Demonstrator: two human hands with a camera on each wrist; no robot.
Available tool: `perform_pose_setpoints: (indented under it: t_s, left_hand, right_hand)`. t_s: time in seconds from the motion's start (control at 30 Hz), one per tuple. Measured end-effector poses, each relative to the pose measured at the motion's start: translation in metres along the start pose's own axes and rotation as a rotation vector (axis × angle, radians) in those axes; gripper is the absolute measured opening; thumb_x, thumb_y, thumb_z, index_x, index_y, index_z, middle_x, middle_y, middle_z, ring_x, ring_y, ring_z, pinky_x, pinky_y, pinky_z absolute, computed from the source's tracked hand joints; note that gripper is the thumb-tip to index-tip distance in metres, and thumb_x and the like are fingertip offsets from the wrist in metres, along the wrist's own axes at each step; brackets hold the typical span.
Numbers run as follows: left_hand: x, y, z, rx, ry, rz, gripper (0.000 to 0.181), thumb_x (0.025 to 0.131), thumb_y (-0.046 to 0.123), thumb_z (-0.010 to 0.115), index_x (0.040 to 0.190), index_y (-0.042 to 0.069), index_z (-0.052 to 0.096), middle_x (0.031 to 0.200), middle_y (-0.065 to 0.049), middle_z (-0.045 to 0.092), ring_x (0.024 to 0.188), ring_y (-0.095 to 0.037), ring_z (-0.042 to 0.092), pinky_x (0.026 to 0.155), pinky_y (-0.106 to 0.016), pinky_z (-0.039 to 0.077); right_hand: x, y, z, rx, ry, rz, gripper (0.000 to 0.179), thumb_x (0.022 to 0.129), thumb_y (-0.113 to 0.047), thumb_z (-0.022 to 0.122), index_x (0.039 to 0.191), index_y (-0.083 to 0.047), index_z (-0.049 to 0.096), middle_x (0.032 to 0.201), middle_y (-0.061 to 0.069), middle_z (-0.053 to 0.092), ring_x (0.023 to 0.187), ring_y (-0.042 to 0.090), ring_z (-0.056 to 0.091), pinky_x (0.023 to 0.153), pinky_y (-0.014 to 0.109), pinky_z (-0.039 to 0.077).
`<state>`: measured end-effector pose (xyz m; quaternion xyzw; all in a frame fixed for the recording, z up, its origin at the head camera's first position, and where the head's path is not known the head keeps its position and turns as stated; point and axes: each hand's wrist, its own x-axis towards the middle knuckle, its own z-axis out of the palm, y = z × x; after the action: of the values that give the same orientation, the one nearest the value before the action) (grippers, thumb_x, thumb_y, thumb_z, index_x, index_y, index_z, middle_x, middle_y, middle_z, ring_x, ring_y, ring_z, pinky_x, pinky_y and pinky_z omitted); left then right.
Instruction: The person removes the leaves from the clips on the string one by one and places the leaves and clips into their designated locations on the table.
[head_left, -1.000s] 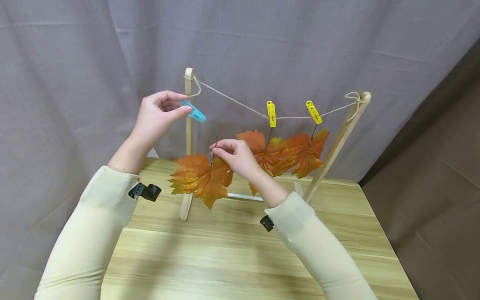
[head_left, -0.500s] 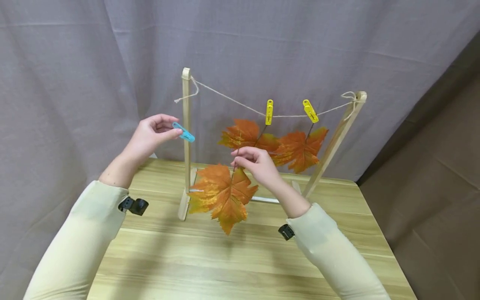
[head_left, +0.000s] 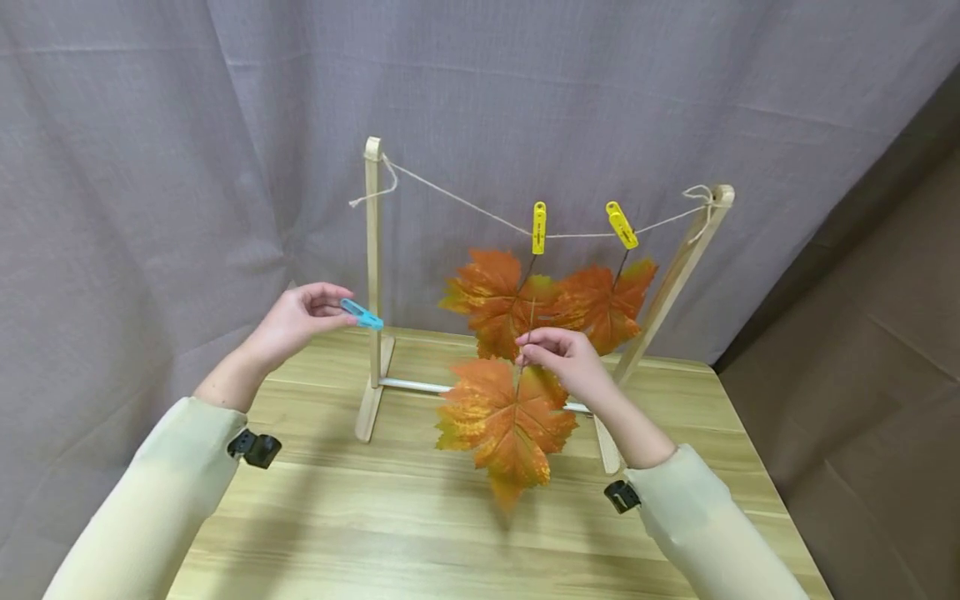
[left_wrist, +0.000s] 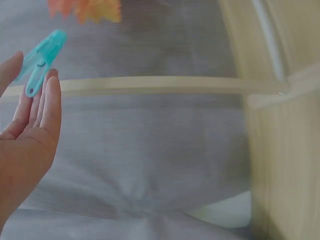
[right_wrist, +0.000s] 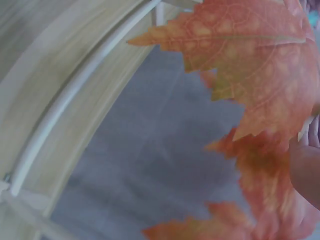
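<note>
My left hand [head_left: 292, 325] pinches a light blue clothespin [head_left: 362, 314] between thumb and fingers, in front of the rack's left post. In the left wrist view the clothespin [left_wrist: 46, 62] lies between the thumb and straight fingertips. My right hand [head_left: 566, 360] pinches the stem of an orange maple leaf [head_left: 510, 417], which hangs below the fingers over the table. Behind it, two more maple leaves hang by their stems from a string [head_left: 457, 198], held by a yellow clothespin [head_left: 539, 227] and a second yellow clothespin [head_left: 622, 225]. In the right wrist view the held leaf [right_wrist: 250, 65] hides most of the hand.
The string is tied between a left wooden post [head_left: 373, 250] and a right wooden post [head_left: 675, 275]. A white bar [head_left: 412, 385] joins their feet on the wooden table [head_left: 360, 517]. A grey curtain [head_left: 480, 92] hangs behind.
My left hand has come down with the blue clothespin, from near the string's left end. My right hand has carried its leaf right and downward, in front of the hanging leaves.
</note>
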<state>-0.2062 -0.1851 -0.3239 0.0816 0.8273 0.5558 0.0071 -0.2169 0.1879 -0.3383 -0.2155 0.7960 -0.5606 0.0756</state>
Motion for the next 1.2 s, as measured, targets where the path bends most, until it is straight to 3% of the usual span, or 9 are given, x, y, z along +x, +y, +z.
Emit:
perform_pose_setpoints:
  t_s: [0.23,0.6,0.87,1.2]
  left_hand:
    - [-0.011,-0.028,0.007,0.021,-0.048,-0.042,0.041,0.087,0.015,0.066,0.118,-0.008,0.053,0.089,0.008,0.063,0.081,0.003,0.060,0.076,-0.014,0.049]
    - [-0.020,-0.067,0.018,-0.001,-0.170,-0.104,0.047,0.086,0.011,0.066,0.124,-0.011,0.048,0.101,-0.013,0.065,0.083,0.001,0.059,0.079,-0.015,0.049]
    - [-0.030,-0.093,0.024,0.018,-0.198,-0.111,0.040,0.085,0.009,0.066,0.115,-0.013,0.052,0.097,-0.013,0.066,0.081,-0.001,0.059,0.075,-0.016,0.051]
    - [-0.043,-0.126,0.030,0.041,-0.244,-0.125,0.038,0.085,0.011,0.066,0.113,-0.012,0.053,0.098,-0.015,0.062,0.085,-0.010,0.056,0.073,-0.019,0.050]
  right_hand:
    - [-0.023,0.018,-0.021,-0.039,0.043,0.074,0.030,0.095,-0.015,0.054,0.111,0.010,0.059,0.079,-0.014,0.068,0.080,0.003,0.065,0.078,0.019,0.052]
    - [-0.050,0.056,-0.045,-0.053,0.078,0.171,0.034,0.095,-0.014,0.053,0.115,0.014,0.055,0.079,-0.014,0.069,0.079,0.000,0.065,0.073,0.018,0.052]
    - [-0.072,0.087,-0.060,-0.047,0.109,0.218,0.033,0.096,-0.015,0.052,0.112,0.013,0.057,0.079,-0.013,0.068,0.077,0.000,0.064,0.071,0.018,0.052]
    - [-0.098,0.122,-0.079,-0.017,0.181,0.358,0.038,0.097,-0.015,0.051,0.117,0.017,0.051,0.081,-0.015,0.066,0.080,-0.002,0.064,0.075,0.013,0.051]
